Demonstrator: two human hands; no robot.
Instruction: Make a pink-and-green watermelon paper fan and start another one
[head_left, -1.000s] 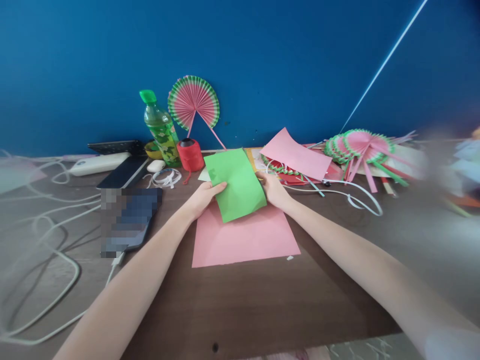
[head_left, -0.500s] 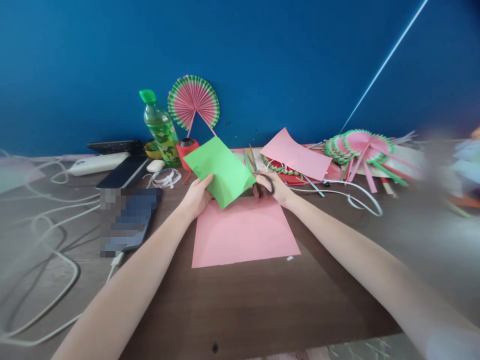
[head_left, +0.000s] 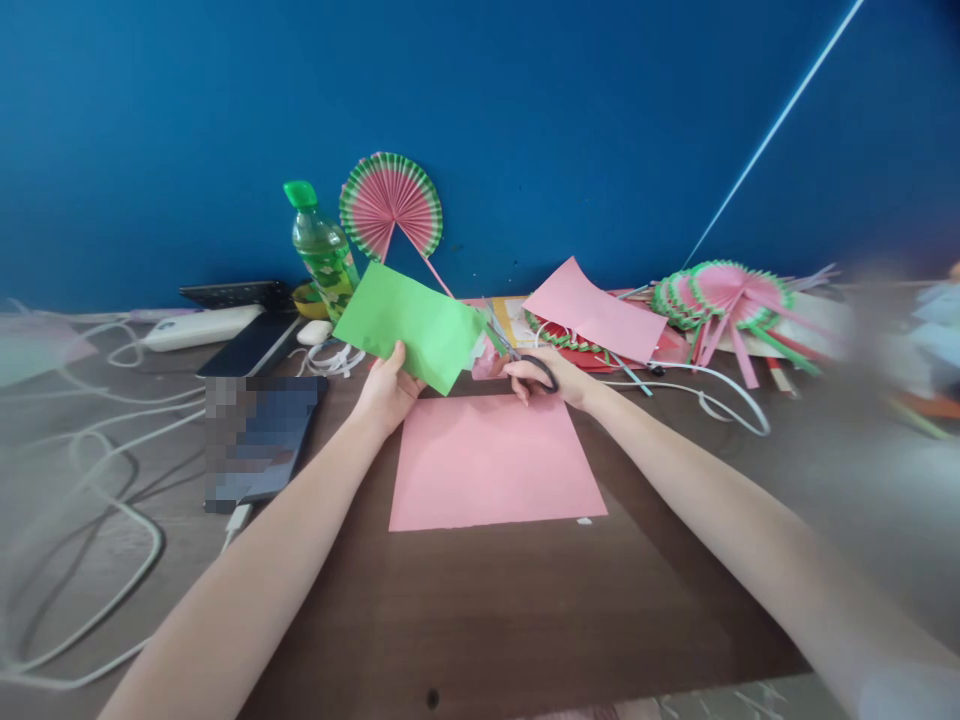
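Observation:
My left hand [head_left: 391, 388] pinches the lower edge of a green sheet of paper [head_left: 409, 325], thumb on top, and holds it tilted above the table. My right hand [head_left: 546, 375] has its fingers in the dark handles of a pair of scissors [head_left: 537, 370]. The scissors' blades point up and left at the green paper's right edge; whether they touch it I cannot tell. Below both hands a pink sheet of paper [head_left: 499, 470] lies flat on the brown table [head_left: 487, 610].
A pleated watermelon-like paper fan [head_left: 391, 205] stands against the blue wall, beside a green bottle [head_left: 322, 250]. Another pink sheet [head_left: 596, 310] and more fans [head_left: 724, 295] lie at right. A phone [head_left: 270, 440], a power bank [head_left: 202, 328] and loose white cables [head_left: 127, 510] occupy the left.
The green paper has turned and shifted left with my left hand. The scissors have swung down and left, their blades now at the paper's right edge.

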